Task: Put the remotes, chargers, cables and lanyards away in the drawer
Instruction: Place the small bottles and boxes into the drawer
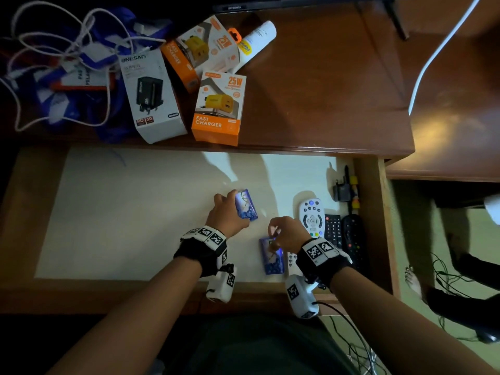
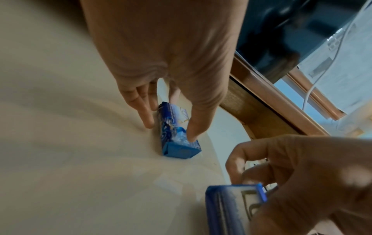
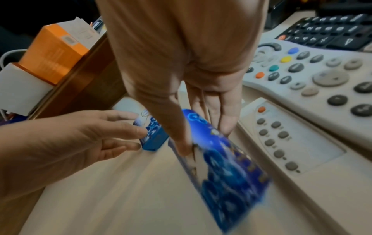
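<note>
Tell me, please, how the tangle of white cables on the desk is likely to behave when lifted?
The cables look thin and looped, so probably floppy and light. They lie across the blue lanyards, so they may drag some along.

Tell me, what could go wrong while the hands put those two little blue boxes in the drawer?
The right hand pinches its blue box right beside the small white remote, so it might bump that remote. The left hand holds the other blue box only by its fingertips, so the box could slip or tip. On the desk edge above, the orange Fast Charger box sits very near the drawer and could fall in if nudged.
</note>
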A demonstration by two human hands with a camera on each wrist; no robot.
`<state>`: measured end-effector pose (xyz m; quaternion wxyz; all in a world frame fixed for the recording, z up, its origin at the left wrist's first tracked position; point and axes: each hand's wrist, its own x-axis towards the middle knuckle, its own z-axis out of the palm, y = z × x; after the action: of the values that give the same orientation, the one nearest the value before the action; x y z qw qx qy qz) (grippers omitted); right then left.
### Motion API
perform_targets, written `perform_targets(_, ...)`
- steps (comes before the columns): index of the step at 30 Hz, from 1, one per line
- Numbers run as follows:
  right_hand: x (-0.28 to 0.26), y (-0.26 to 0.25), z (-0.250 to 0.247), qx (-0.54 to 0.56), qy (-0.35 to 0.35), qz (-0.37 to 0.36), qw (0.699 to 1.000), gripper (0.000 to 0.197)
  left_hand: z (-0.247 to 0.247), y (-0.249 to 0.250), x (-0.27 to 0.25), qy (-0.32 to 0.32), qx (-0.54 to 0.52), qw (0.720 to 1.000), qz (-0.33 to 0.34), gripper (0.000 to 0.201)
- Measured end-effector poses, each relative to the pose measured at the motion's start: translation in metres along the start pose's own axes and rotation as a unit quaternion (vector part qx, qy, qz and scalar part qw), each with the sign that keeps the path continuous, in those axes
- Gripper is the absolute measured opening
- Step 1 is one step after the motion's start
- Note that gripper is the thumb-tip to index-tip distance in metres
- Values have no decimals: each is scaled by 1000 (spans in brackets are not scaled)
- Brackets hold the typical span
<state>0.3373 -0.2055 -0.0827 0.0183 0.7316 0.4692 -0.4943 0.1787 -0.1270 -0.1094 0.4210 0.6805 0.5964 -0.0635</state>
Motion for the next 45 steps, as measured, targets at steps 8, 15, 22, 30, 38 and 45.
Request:
perform_targets(8,-10,5,2,-133,-10,-16,991,14,16,1,-5,-47,-21,999,15,72)
perform_targets(15,-6,13,-5,-123,-1,38,992,30,24,12,-13,-125,3,990,66,75)
perform_targets(22,2,16,-11,54,158,-20,986,34,27,25,-22,-201,28,971,127,86)
perform_targets(30,16,7,-9,-54,84,-42,994,45,23,21,-34,-221,27,970,101,63)
perform_targets(38,12,5,-13,-86,75,-22,993,43,20,28,-38,-339,48,926,158,36)
perform_targets(45,4,6,-15,-57,58,-6,997,49,21,29,-40,-334,58,932,125,44)
